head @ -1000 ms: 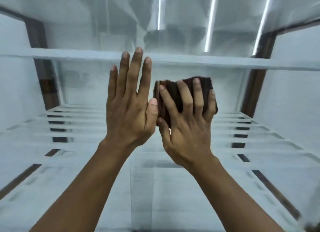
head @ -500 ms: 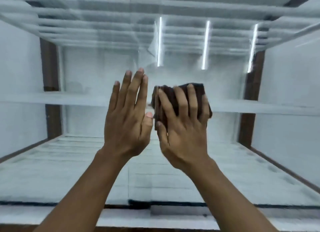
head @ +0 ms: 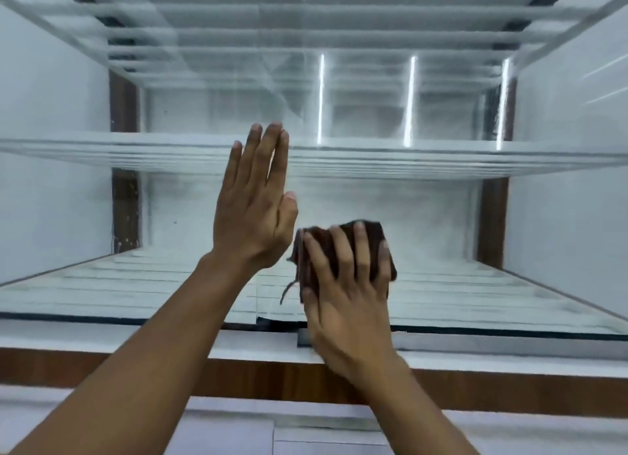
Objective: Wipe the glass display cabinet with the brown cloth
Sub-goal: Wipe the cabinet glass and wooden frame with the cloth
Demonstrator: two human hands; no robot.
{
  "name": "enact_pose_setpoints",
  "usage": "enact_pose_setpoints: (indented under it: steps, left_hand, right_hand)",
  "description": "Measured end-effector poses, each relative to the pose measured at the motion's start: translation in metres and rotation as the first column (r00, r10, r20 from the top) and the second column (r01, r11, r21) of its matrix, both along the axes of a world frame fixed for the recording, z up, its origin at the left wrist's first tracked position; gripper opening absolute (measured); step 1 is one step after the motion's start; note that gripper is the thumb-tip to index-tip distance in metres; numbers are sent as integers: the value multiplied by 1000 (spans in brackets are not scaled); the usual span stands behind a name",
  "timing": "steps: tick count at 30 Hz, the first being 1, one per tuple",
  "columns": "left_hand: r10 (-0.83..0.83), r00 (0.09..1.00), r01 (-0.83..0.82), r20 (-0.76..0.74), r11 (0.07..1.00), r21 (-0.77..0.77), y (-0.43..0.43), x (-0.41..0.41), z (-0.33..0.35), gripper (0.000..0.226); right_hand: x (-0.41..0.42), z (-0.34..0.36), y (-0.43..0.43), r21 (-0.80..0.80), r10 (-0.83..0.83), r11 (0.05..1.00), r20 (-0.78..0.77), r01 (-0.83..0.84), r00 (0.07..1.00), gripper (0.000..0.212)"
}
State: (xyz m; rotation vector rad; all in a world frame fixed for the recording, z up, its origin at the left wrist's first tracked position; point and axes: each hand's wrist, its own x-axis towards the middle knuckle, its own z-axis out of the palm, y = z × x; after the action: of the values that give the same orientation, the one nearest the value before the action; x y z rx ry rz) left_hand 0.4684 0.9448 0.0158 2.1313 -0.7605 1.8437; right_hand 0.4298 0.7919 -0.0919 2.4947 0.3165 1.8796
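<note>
The glass display cabinet (head: 441, 216) fills the view: a clear front pane, white side walls, and a horizontal glass shelf (head: 102, 152) crossing it at mid height. Dark brown wooden posts (head: 124, 199) stand at the far left and far right corners, and three bright vertical light streaks (head: 409, 101) show in the glass above the shelf. Along the near edge, below the pane, runs a brown wooden ledge (head: 102, 362).

The person's left hand (head: 253, 216) is raised at the pane just left of centre — released, fingers straight and close together, pointing up, holding nothing. The right hand (head: 343, 291) is lower and just to its right. It lies over the folded dark brown cloth (head: 372, 235), pressing it to the lower part of the front glass with fingers spread and nearly straight, not clenched around it; the thumb rests at the cloth's left edge. A loose dark thread (head: 287, 291) hangs from the cloth's lower left corner. The two hands are close but apart.
</note>
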Motion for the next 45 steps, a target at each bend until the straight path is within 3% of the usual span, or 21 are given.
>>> enact_pose_setpoints:
  steps: [4, 10, 17, 22, 27, 35, 40, 45]
  left_hand:
    - [3, 1000, -3, -11, 1000, -7, 0, -2, -18, 73]
    - [61, 997, -61, -42, 998, 12, -7, -3, -56, 75]
    - [51, 998, -51, -24, 999, 9, -5, -2, -55, 72]
    - [42, 999, -42, -32, 999, 24, -6, -3, -50, 72]
    - [38, 999, -38, -18, 999, 40, -7, -2, 64, 70]
    - [96, 995, -96, -1, 995, 18, 13, 2, 296, 68]
    - [153, 987, -149, -41, 985, 88, 39, 0, 358, 62]
    - [196, 977, -191, -81, 979, 66, 68, -4, 393, 65]
  right_hand:
    - [-1, -33, -5, -21, 3, 1000, -71, -5, 997, 70]
    - [10, 55, -25, 15, -35, 999, -9, 35, 999, 75]
    - [-4, -23, -39, -8, -32, 999, -70, 32, 997, 76]
    - [7, 113, -61, 108, -65, 992, 25, 62, 998, 72]
    - [14, 266, -56, 20, -91, 996, 64, 90, 994, 69]
    - [19, 425, -36, -62, -57, 996, 143, 66, 988, 64]
    - [24, 477, -20, -71, 2, 997, 210, 13, 978, 44]
    - [19, 516, 28, 58, 243, 965, 166, -256, 956, 41]
